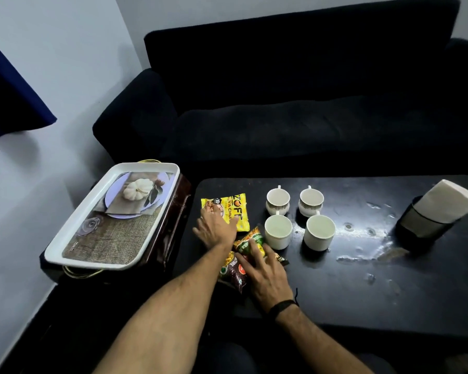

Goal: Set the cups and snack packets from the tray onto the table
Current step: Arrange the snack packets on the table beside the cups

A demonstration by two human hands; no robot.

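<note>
On the dark table [335,292], right of the emptied white tray [65,255], the left hand [216,230] presses spread fingers on the yellow snack packet [227,209] while the right hand [268,276] lies flat, fingers spread, on the darker packets [234,273]; a careless sweep right could topple the four white cups [278,230] just beside.

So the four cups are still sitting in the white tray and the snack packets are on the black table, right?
Not quite. The head view shows the four cups standing on the black table, beside the snack packets, not in the white tray. The tray holds no cups or packets. The packets are on the table, with the left hand and right hand resting on them.
</note>
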